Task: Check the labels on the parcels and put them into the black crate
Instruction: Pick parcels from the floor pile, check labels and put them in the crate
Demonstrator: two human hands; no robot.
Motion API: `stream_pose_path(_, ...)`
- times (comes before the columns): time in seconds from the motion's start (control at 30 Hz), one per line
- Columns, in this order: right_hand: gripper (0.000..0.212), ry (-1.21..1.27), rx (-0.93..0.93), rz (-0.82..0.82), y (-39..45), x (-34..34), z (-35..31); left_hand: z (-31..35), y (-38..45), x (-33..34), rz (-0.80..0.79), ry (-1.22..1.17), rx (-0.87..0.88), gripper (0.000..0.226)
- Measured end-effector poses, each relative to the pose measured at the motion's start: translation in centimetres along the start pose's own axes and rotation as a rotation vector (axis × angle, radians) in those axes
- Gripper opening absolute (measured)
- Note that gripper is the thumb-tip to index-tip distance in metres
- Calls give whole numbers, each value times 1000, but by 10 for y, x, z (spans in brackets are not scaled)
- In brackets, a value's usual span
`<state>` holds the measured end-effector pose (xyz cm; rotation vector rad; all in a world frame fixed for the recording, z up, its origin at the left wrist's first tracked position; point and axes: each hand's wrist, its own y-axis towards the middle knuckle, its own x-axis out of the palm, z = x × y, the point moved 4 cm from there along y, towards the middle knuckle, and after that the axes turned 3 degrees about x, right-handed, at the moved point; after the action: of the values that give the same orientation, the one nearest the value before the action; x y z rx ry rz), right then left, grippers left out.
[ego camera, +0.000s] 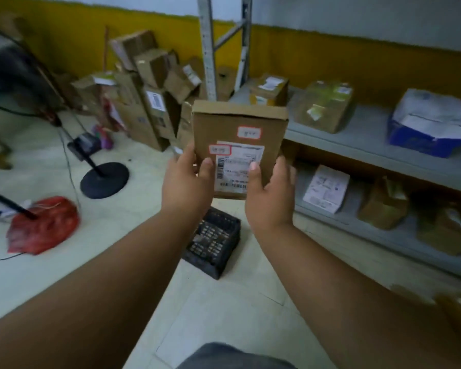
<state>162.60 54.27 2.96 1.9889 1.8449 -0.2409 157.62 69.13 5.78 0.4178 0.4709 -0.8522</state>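
a: where is the flat brown cardboard parcel [238, 129] at this moment?

b: it is upright in the air at the middle of the view, its labelled face toward the camera. the left hand [188, 179] grips its lower left edge, thumb on the front by the white shipping label [237, 166]; the right hand [269, 193] grips the lower right edge, thumb pressed on the same label.

a: are there other labels on it?

b: two small red-bordered white stickers [248, 133], one above the shipping label, one on its upper left corner. the print is too blurred to read.

a: and the black slatted plastic crate [213, 242]?

b: it is on the pale tiled floor [104, 262], below the parcel, between the two forearms.

a: what is nearby?

b: a grey metal shelf [370, 153] on the right carries other parcels; a pile of brown cardboard boxes [149, 91] leans at the far left wall; a red mesh bag [44, 225] lies on the left.
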Motion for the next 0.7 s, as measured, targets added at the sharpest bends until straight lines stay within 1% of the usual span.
stream_pose_path(0.07, 36, -2, -24, -45, -1, 38, -14, -24, 20, -31, 5, -11, -58, 20)
stream_pose_path(0.13, 38, -32, -39, -76, 4, 68, -23, -43, 36, -48, 7, -49, -104, 20)
stream_pose_path(0.23, 39, -60, -47, -121, 17, 106, -29, -67, 58, -54, 49, -163, -170, 24)
stream_pose_path(0.33, 41, -122, -29, -126, 38, 138, -24, -90, 80, -49, 68, -219, -238, 27)
stream_pose_path(0.43, 39, -125, 17, -167, 71, 172, -13, -107, 114, -44, 16, -200, -241, 29)
stream_pose_path(0.53, 34, -111, 83, -271, 105, 215, -7, -124, 160, -47, -8, -130, -245, 36)
stream_pose_path(0.7, 36, -160, 106, -353, 152, 275, -13, -147, 219, -54, -72, -67, -266, 42)
